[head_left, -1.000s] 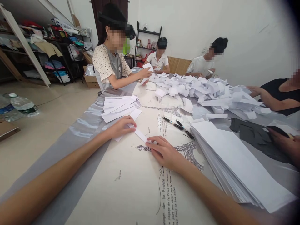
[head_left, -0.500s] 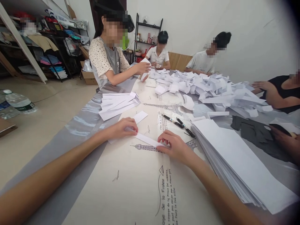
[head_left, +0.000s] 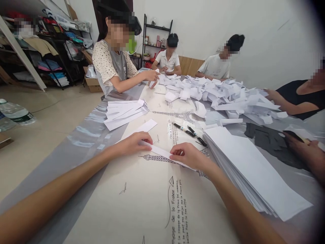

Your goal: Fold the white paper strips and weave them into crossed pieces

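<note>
Tablecloth: script lettering, "de la France" legible; remainder unreadable.

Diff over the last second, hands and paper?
Right hand slid right along the paper strip, from flat press to curled fingers. Left hand stayed pinning the strip's left end. Big sheet stack and pens unmoved.

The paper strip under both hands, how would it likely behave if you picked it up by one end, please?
The paper strip looks thin and long, so it would probably droop. It seems light and would likely slide easily on the smooth tablecloth. Both the left hand and the right hand press it flat.
</note>
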Motion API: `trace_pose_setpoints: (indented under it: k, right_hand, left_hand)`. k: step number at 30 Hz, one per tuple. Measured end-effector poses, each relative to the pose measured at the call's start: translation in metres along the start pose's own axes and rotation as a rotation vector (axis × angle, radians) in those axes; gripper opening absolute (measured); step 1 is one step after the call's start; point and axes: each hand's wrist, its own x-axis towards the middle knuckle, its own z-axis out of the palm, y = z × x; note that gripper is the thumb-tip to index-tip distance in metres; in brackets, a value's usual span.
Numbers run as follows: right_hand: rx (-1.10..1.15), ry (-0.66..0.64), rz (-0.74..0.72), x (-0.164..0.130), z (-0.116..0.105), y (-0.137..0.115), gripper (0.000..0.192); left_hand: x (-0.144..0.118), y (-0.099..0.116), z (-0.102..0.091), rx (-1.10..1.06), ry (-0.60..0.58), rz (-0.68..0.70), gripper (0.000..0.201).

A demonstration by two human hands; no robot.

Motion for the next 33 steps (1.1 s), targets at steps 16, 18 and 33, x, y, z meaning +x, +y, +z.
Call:
trace_pose_setpoints:
  k: [16, 18, 33]
  right_hand:
    - [-0.090, 0.024, 0.026, 0.004, 0.002, -0.007, 0.015]
    - [-0.093, 0.018, 0.031, 0.003, 0.001, -0.008, 0.015]
    - [-0.100, 0.001, 0.021, 0.005, 0.001, -0.006, 0.015]
  left_hand:
    - [0.003, -0.006, 0.007, 0.208, 0.020, 0.147, 0.023]
    - [0.001, -0.004, 0.009, 0.309, 0.030, 0.174, 0.024]
    - [-0.019, 0.026, 0.032, 0.996, -0.001, 0.355, 0.030]
